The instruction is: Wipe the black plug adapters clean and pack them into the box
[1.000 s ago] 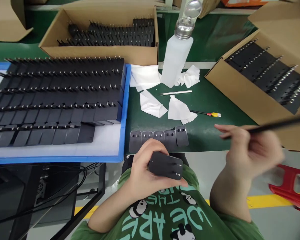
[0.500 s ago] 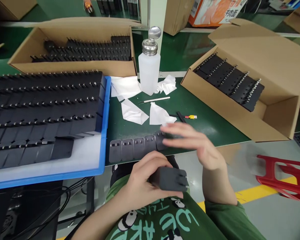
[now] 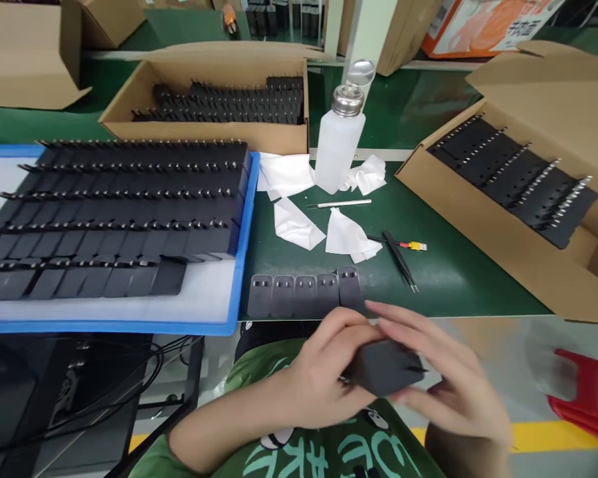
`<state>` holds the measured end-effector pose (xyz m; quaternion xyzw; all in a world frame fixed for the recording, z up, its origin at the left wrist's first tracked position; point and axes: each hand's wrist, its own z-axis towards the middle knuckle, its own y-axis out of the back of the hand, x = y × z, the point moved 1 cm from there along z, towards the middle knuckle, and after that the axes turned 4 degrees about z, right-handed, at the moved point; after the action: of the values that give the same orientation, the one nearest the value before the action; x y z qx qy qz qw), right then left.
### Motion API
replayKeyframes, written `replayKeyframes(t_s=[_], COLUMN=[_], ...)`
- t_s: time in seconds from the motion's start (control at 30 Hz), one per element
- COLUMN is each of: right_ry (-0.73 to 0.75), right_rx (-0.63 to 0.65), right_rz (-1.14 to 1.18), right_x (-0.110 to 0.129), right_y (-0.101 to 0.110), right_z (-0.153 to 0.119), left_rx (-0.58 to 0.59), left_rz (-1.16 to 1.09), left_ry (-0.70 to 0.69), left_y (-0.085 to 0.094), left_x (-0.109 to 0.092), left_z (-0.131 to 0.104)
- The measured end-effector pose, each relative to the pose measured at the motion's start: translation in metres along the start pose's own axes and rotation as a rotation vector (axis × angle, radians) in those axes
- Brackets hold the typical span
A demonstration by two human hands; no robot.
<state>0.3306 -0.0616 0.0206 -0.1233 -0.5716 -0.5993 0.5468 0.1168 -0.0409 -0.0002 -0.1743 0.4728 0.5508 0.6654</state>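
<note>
In the head view, my left hand (image 3: 323, 375) is closed around a black plastic block (image 3: 389, 368) with rounded edges and a small prong at its right end. My right hand (image 3: 453, 372) curves over the right end of this block, fingers on the far side and thumb on the near side; part of the grip is blurred. Beyond the hands, a row of several similar black blocks (image 3: 306, 295) with paired metal pins lies along the table's front edge. Black tweezers (image 3: 398, 259) lie to the right of them, near a cable with a yellow USB plug (image 3: 416, 246).
At left stands a blue-rimmed tray (image 3: 244, 265) with rows of pinned blocks. Open cardboard boxes (image 3: 284, 138) (image 3: 483, 245) hold more. A white pump bottle (image 3: 339, 146), crumpled wipes (image 3: 351, 236) and a thin white-handled tool (image 3: 346, 203) lie mid-table. A red stool (image 3: 578, 418) is at right.
My right hand has come down from above the row of blocks to the block in my left hand. The block has turned slightly. The view has shifted left, and the tweezers now show fully.
</note>
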Motion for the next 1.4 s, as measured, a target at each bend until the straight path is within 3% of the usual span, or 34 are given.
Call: replayKeyframes(t_s=[0.13,0.23,0.3,0.4,0.47,0.53,0.63,0.73,0.9,1.23,1.4], right_ry=[-0.21,-0.295,-0.355,-0.438,-0.432,-0.409,-0.358,-0.276,-0.252,-0.273,-0.304], right_rx=[-0.271,-0.359,-0.411,-0.467,-0.41,-0.271,-0.047,0.055,0.068,0.055,0.11], right_rz=[-0.08,-0.056,-0.086,-0.093,-0.142,-0.228,-0.255,-0.24,-0.191,-0.139,-0.133], right_x=[0.007,0.013,0.012,-0.007,-0.025,-0.04,-0.05,-0.048,-0.048,-0.042,-0.041], right_y=[-0.01,-0.022,-0.026,-0.019,-0.012,-0.006,-0.007,-0.011,-0.014,-0.021,-0.02], right_z=[-0.013,-0.013,-0.009,-0.002,0.004,0.012,0.027,0.042,0.052,0.053,0.052], left_rx=[-0.097,-0.084,0.029,0.201,0.15,0.045,0.069,0.166,0.232,0.264,0.293], left_rz=[0.109,0.279,0.393,0.474,0.502,0.554,0.588,0.569,0.534,0.502,0.497], left_ry=[-0.074,-0.166,-0.245,-0.222,-0.121,0.062,0.256,0.317,0.322,0.325,0.326], left_y=[-0.016,-0.018,-0.008,0.03,0.065,0.097,0.122,0.124,0.117,0.119,0.12], left_x=[0.003,-0.002,-0.01,-0.019,-0.018,-0.009,0.011,0.025,0.036,0.04,0.04], left_z=[-0.004,0.003,0.01,0.011,0.005,-0.005,-0.016,-0.018,-0.012,-0.008,-0.006])
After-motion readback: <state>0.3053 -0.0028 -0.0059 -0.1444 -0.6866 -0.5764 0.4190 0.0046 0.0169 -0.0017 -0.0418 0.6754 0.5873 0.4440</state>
